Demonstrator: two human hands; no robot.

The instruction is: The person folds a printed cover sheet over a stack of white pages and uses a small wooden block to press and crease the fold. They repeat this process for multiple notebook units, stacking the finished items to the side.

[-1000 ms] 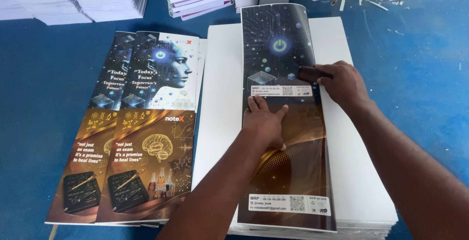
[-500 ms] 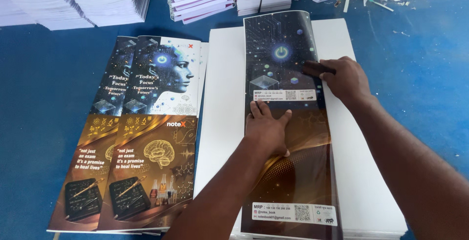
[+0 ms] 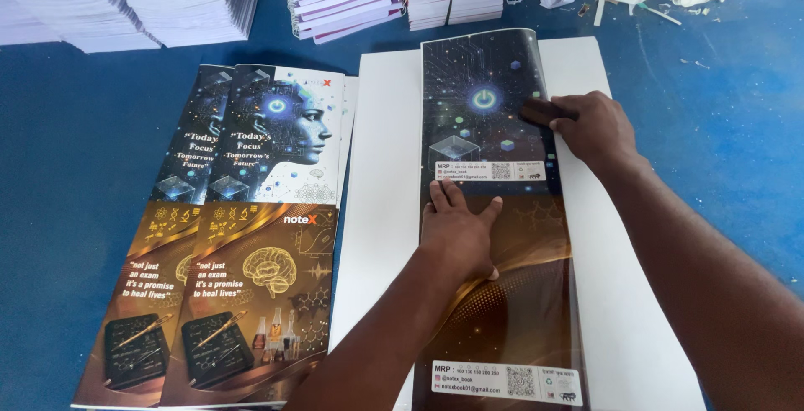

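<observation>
On blue table (image 3: 100, 168), long glossy dark-and-gold printed cover sheet (image 3: 502, 310) lies on white paper stack (image 3: 381, 168) — long axis away from person — left hand (image 3: 456, 235) and right hand (image 3: 590, 126) pressing it flat-fingered, gripping nothing.

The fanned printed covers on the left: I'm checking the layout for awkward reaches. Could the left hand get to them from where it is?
Probably yes. The left hand lies flat on the folded cover sheet, and only bare white sheet stack separates it from the fanned printed covers. Nothing stands between them.
</observation>
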